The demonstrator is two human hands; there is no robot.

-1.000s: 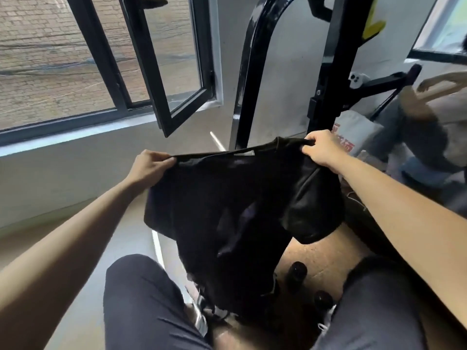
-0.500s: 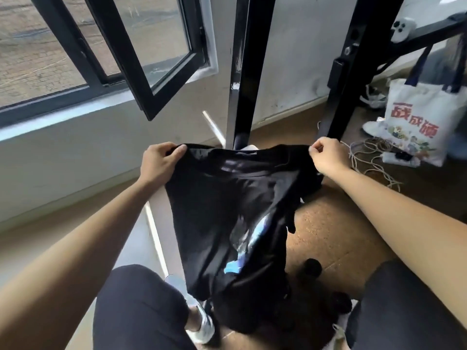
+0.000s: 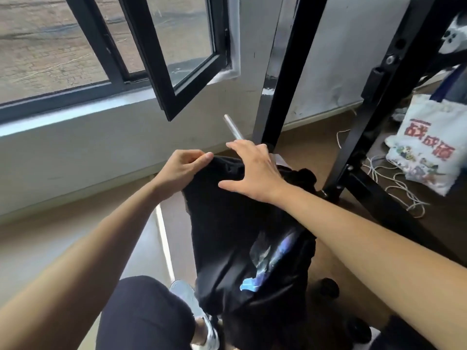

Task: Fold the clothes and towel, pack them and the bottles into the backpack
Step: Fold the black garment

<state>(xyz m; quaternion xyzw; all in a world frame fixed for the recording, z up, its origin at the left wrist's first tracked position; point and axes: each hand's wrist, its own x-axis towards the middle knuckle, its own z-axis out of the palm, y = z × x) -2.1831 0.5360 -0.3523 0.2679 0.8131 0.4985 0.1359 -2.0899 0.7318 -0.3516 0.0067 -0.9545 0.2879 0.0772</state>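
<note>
A black T-shirt (image 3: 235, 231) with a blue and white print hangs in front of me, between my knees. My left hand (image 3: 180, 168) pinches its top edge at the left. My right hand (image 3: 252, 170) is right beside it, fingers spread over the same top edge; I cannot see it gripping the cloth. The shirt hangs doubled in a narrow column. Two black bottle caps (image 3: 327, 286) (image 3: 358, 329) show on the floor behind the shirt, at the lower right. The backpack is hidden behind the shirt.
A black metal frame (image 3: 275, 79) stands just beyond my hands, with a diagonal leg (image 3: 364, 122) to the right. A printed tote bag (image 3: 429, 145) and white cords (image 3: 401, 188) lie on the brown floor at the right. An open window (image 3: 161, 54) is at the left.
My right hand has moved left along the shirt's top edge to meet my left hand, and its fingers have spread. The shirt has gone from spread wide to doubled and narrow.
</note>
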